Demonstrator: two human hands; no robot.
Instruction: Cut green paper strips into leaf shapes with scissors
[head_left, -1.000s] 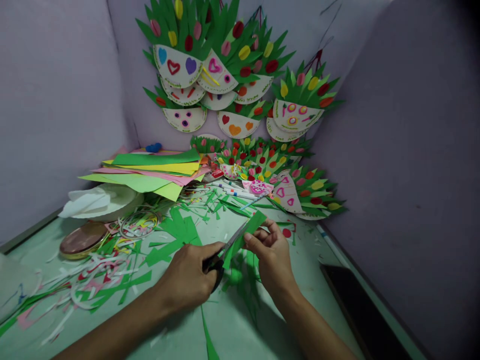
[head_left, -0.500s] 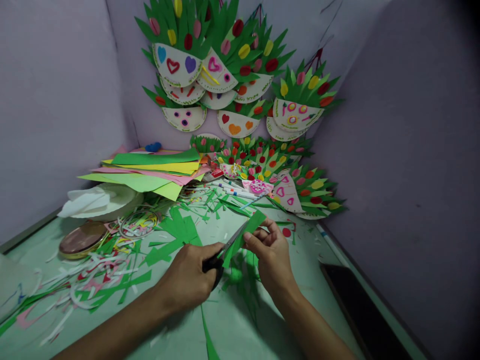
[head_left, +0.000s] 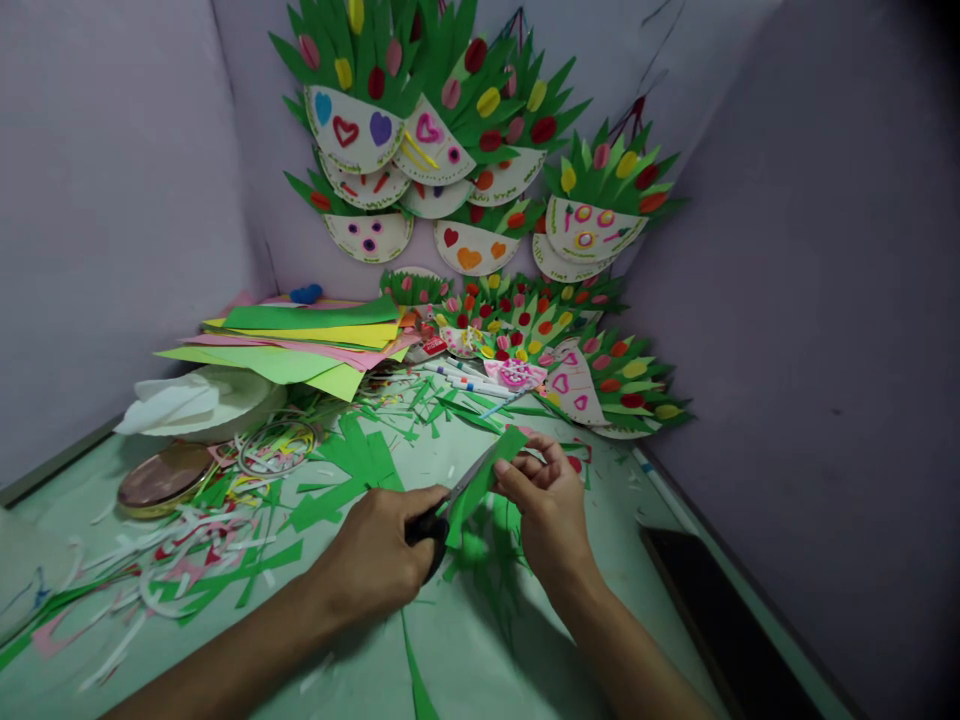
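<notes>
The left hand (head_left: 386, 550) is gripping the black-handled metal scissors (head_left: 429, 528). The right hand (head_left: 551, 500) is pinching the narrow green paper strip (head_left: 480, 487) between thumb and fingers, and this strip is lying against the blades, above the pale green table (head_left: 360, 665).

A phone (head_left: 724, 620) lies on the tabletop (head_left: 626, 565) at right, a round dish (head_left: 163, 478), perhaps glass, at left, and markers (head_left: 476, 381) farther back.
</notes>
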